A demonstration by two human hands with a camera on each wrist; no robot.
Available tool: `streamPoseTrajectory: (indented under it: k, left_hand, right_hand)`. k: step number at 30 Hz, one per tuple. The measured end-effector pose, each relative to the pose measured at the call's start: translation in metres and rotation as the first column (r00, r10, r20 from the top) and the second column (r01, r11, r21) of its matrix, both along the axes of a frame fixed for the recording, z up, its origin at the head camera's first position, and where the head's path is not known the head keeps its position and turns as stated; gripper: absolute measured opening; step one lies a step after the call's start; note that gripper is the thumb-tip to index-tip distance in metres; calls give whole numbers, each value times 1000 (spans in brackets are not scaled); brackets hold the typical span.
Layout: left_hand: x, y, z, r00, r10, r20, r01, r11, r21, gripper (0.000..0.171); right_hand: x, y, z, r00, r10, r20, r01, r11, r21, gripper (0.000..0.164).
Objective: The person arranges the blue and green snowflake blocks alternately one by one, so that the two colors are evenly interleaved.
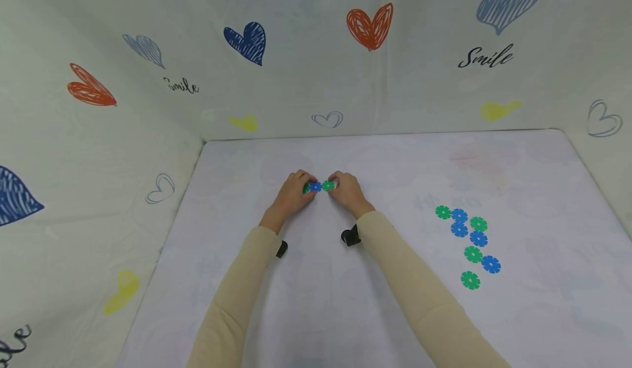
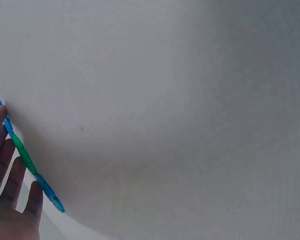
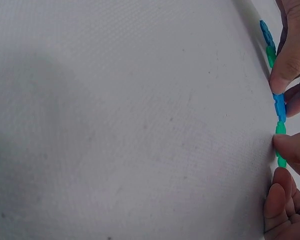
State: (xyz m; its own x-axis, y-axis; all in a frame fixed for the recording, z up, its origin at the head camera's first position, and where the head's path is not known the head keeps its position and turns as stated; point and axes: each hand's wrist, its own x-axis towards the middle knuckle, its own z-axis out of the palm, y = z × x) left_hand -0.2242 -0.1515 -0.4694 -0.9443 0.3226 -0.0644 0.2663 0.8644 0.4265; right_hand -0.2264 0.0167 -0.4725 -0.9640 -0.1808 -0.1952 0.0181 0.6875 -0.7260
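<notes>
Near the table's far side, my left hand pinches a short row of notched plastic discs. Its blue disc shows at the fingertips, with a green disc partly hidden behind the fingers. My right hand pinches another green disc by its outer edge, and this one meets the blue disc edge to edge. Seen edge-on in the left wrist view, the row alternates blue and green, with one more blue disc at the end beyond the left palm. The right wrist view shows both thumbs on the row.
On the right of the white table lie several loose discs, among them a blue disc and a green disc. A pale wall printed with hearts rises behind the table. Both forearms wear beige sleeves.
</notes>
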Motion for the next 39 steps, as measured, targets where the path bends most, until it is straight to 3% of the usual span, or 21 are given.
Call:
streamPoseTrajectory:
  k: [16, 27, 33, 39]
  left_hand:
    - [0, -2, 1, 1000, 2, 8, -2, 1000, -1, 32]
    - [-1, 0, 1, 1000, -5, 25, 5, 1000, -2, 32]
    - [-2, 1, 2, 999, -7, 47, 8, 1000, -24, 34]
    - [1, 2, 5, 998, 16, 60, -15, 999, -31, 34]
  right_hand:
    - [0, -2, 1, 1000, -2, 12, 2, 1000, -5, 32]
    - [4, 12, -2, 1000, 20, 6, -19, 989, -146, 33]
    - [19, 27, 9, 999, 13, -30, -21, 959, -283, 28]
    - [36, 44, 30, 998, -10, -68, -13, 945, -325, 28]
